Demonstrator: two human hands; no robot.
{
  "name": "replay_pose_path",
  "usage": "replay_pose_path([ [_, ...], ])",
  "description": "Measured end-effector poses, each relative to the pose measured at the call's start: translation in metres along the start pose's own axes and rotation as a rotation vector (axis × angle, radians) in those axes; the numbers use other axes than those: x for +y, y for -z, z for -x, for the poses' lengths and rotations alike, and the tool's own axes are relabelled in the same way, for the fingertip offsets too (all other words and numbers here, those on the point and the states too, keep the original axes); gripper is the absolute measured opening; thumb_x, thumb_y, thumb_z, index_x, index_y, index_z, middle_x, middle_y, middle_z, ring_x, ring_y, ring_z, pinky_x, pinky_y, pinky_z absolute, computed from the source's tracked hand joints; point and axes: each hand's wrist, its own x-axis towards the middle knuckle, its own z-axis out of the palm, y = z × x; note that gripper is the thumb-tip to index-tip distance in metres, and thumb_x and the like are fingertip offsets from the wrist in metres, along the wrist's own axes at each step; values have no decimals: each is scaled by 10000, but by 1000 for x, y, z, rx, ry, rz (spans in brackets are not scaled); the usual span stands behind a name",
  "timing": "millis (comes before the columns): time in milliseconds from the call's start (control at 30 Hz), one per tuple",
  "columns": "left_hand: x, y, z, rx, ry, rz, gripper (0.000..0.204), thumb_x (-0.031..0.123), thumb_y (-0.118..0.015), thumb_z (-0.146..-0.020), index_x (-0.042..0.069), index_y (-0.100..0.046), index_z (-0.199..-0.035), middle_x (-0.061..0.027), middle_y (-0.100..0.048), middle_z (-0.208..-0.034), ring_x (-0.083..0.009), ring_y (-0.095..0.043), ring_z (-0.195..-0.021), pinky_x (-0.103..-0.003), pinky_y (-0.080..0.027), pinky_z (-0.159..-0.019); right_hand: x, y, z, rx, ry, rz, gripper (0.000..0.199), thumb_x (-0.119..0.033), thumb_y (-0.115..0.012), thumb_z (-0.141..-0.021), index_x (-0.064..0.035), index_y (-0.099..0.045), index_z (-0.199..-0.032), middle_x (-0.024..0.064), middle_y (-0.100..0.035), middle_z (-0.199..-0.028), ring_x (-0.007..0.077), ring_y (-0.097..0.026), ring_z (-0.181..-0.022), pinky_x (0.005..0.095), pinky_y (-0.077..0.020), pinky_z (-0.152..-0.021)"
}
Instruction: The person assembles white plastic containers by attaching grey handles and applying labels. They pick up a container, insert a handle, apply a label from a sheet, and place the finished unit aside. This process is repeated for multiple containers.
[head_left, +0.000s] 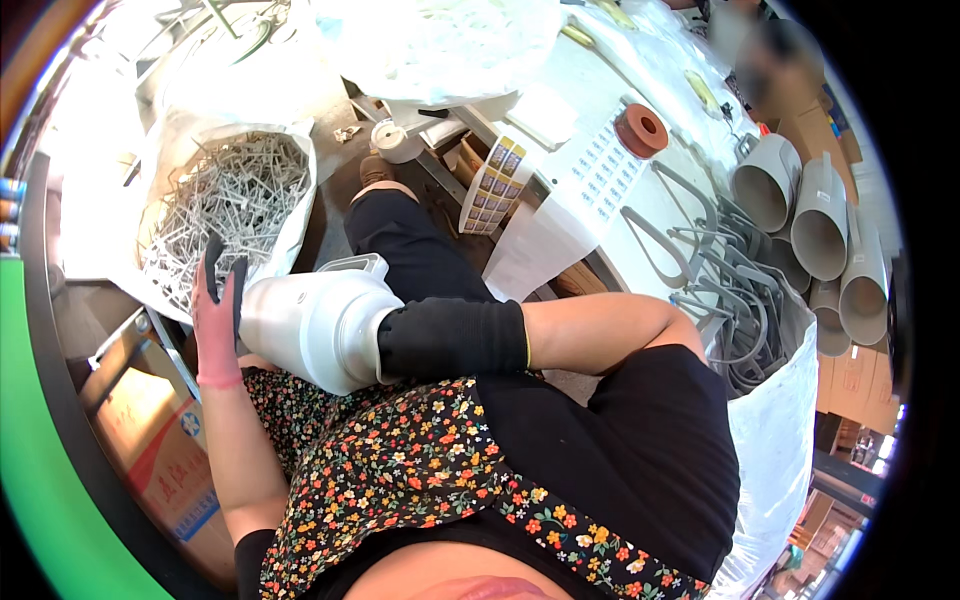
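A whitish translucent plastic jug-like container (310, 325) with a side handle lies sideways above my lap. My right hand (430, 340), in a black glove with a long cuff, reaches the container's collar. Its fingers are hidden by or inside the container, so their pose does not show. My left hand (217, 310), in a pink glove with dark fingertips, is raised beside the container's other end. Its fingers are stretched and apart, holding nothing; whether it touches the container I cannot tell. Just beyond it, a white sack (305, 190) is filled with thin grey plastic pieces (230, 200).
On the white table (660, 235) are label sheets (600, 180) and a brown tape roll (641, 131). A white roll (395, 142) stands nearer. Grey hook-shaped parts (735, 310) fill a sack at right, beside grey tubes (820, 220). A carton (165, 440) sits lower left.
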Motion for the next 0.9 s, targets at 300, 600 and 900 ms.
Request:
replay_pose_path([
  [300,-194,-43,13,-488,155,142,346,268,-560,-944,-26,-644,-1107,-110,-664,-1063,-189,-599,-928,-302,-471,-840,62,27,89,859,-133,98,206,-119,-633,-839,-58,-640,-1036,131,-636,-986,323,-616,-919,387,-515,-798],
  [600,-114,-27,-15,181,568,782,485,348,-517,-985,-83,-585,-1197,-129,-641,-1136,-195,-617,-973,-302,-496,-868,148,30,207,1187,-871,642,289,-173,-722,-777,-45,-653,-1027,124,-639,-1034,313,-589,-984,412,-481,-862],
  [900,-9,36,-24,337,80,617,290,238,-440,-1024,1,-603,-986,-40,-593,-882,-123,-545,-766,-271,-455,-685,137,35,194,1144,-901,620,131,-105,-702,-757,-62,-666,-875,100,-661,-958,302,-600,-949,410,-479,-844],
])
